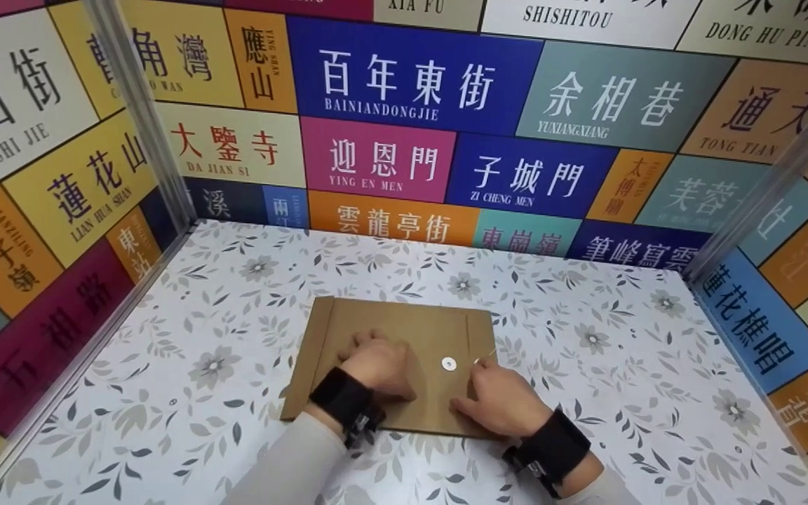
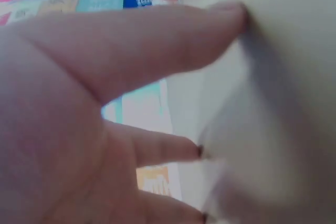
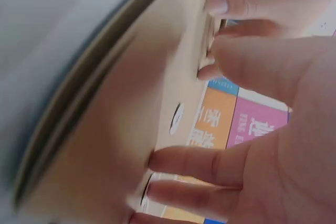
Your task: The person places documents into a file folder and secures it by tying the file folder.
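Note:
A brown kraft-paper envelope (image 1: 369,319) with crease lines near both ends lies flat on the table. My left hand (image 1: 376,368) rests on its left half, and in the left wrist view the thumb (image 2: 220,30) and fingertips touch the paper. Over the right end is my right hand (image 1: 509,400), its fingers (image 3: 189,163) extended onto the paper beside a second white disc (image 3: 146,188), partly covered. Between the hands shows a round white button disc (image 1: 449,363). A short thin string end sticks out near the right fingertips in the head view.
White tabletop (image 1: 586,379) with a grey floral pattern surrounds the envelope. Colourful panels (image 1: 414,77) with printed characters stand at the back and both sides, with metal posts (image 1: 144,105) at the corners. Black bands (image 1: 555,449) circle both wrists.

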Action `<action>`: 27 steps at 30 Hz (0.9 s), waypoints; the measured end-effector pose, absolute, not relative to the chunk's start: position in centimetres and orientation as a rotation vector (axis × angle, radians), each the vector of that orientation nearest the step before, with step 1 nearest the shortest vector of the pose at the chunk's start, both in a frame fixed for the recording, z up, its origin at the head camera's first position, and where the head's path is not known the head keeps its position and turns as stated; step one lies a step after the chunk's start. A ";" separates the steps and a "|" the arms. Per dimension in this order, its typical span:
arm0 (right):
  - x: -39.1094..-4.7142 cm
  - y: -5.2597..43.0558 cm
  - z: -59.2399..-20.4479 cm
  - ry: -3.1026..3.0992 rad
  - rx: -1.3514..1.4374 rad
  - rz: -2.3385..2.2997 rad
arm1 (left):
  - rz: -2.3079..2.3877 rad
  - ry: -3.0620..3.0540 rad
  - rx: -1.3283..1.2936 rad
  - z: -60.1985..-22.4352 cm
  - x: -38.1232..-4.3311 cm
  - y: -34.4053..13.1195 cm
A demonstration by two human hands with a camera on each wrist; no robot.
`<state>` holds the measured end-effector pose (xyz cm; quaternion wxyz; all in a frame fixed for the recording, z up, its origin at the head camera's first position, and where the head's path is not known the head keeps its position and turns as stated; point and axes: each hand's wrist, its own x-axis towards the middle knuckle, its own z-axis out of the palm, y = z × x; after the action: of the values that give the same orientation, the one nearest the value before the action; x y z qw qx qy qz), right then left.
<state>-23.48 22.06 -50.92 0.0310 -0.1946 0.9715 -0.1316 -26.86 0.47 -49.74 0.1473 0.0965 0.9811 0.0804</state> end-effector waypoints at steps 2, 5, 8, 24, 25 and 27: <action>-23.6 22.3 -50.8 3.025 -0.552 -0.384 | 0.212 2.823 0.300 -49.7 -26.8 0.4; -23.7 22.6 -50.6 3.065 -0.512 -0.335 | 0.158 2.839 0.442 -49.5 -26.7 0.6; -23.8 22.9 -50.6 3.070 -0.485 -0.335 | 0.126 2.867 0.525 -49.3 -26.4 0.8; -26.0 25.3 -52.2 3.019 -0.490 -0.446 | -0.092 2.847 0.650 -48.2 -24.2 3.2; -26.1 25.4 -52.2 3.007 -0.502 -0.436 | -0.078 2.847 0.655 -48.1 -24.1 3.2; -26.4 25.8 -52.3 2.981 -0.529 -0.436 | -0.016 2.842 0.654 -47.9 -24.0 3.1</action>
<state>-26.43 25.84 -52.25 0.0413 -0.1729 0.9737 -0.1426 -24.00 3.11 -47.89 0.1122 0.2228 0.9684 -0.0054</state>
